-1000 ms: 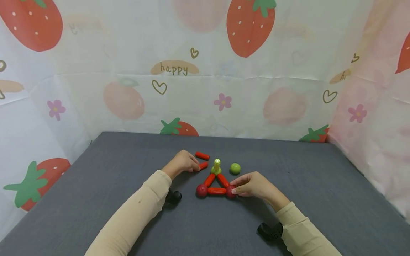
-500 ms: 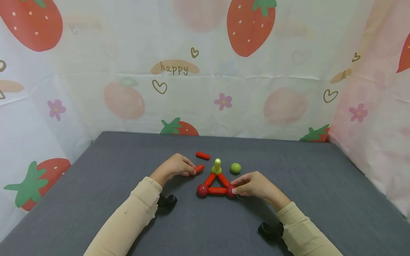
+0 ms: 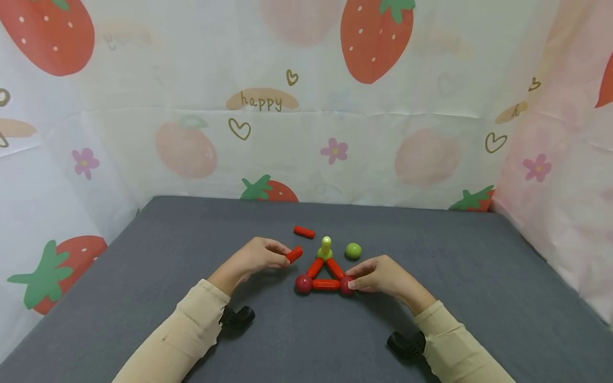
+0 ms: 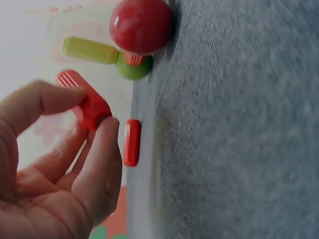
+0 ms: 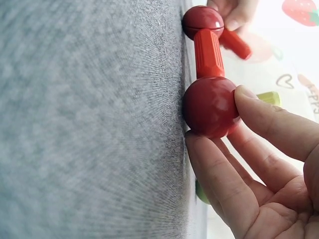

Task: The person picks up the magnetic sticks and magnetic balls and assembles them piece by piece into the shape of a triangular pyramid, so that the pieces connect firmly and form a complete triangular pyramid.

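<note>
My left hand (image 3: 254, 259) pinches a short red rod (image 4: 88, 102) between thumb and fingers, raised off the table to the left of a triangle of rods and balls. Thumb and fingers of my right hand (image 3: 383, 277) hold the dark red ball (image 5: 212, 106) at the triangle's near right corner. A red rod (image 5: 208, 54) joins it to another dark red ball (image 3: 304, 284) at the near left. Two more red rods run back to a green ball (image 3: 324, 253), from which a yellow-green rod (image 3: 326, 243) stands upright.
A loose red rod (image 3: 304, 232) lies behind the triangle. To the right of the upright rod sits a loose green ball (image 3: 353, 251). Printed cloth (image 3: 364, 159) hangs behind the dark grey table (image 3: 143, 255).
My left hand has drawn the red rod left and toward me, away from the upright rod, and its tilt has changed. My right hand stays on the ball.
</note>
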Demonstrator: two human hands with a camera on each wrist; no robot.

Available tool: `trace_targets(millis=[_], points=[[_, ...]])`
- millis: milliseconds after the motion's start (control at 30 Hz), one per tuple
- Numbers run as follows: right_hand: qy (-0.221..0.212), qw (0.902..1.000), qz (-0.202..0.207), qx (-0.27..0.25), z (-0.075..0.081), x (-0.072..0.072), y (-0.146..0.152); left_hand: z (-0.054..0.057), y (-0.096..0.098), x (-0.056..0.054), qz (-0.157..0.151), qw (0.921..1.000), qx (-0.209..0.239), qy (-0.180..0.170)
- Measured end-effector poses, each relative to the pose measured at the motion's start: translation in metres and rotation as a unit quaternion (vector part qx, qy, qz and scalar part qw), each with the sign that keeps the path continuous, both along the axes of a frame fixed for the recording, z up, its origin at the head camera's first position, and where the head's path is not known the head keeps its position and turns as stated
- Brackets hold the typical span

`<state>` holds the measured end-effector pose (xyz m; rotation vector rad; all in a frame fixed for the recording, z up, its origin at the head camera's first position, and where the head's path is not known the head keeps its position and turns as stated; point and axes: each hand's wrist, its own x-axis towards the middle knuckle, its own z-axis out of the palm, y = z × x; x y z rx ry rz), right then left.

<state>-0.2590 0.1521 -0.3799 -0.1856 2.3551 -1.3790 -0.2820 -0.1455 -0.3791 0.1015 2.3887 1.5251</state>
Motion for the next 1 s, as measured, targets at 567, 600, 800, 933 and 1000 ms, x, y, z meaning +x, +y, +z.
trace_targets(millis=[567, 600, 800, 933, 1000], points=[[0.008, 0.9999, 0.001, 0.009, 0.002, 0.002, -0.002, 0.002, 0.022, 0.024, -0.026, 0.9971, 0.047, 0.054], [0.008, 0.9999, 0.002, 0.007, 0.002, 0.002, -0.002, 0.002, 0.023, 0.025, -0.027, 0.9968, 0.048, 0.059], [0.008, 1.0000, 0.000, 0.004, 0.000, 0.001, -0.003, -0.001, 0.028, 0.028, -0.024, 0.9961, 0.041, 0.074], [0.005, 1.0000, -0.004, 0.000, -0.001, 0.000, -0.002, -0.003, 0.032, 0.027, -0.018, 0.9963, 0.035, 0.077], [0.004, 1.0000, -0.004, -0.001, -0.001, -0.001, -0.001, -0.003, 0.034, 0.025, -0.019, 0.9963, 0.035, 0.077]])
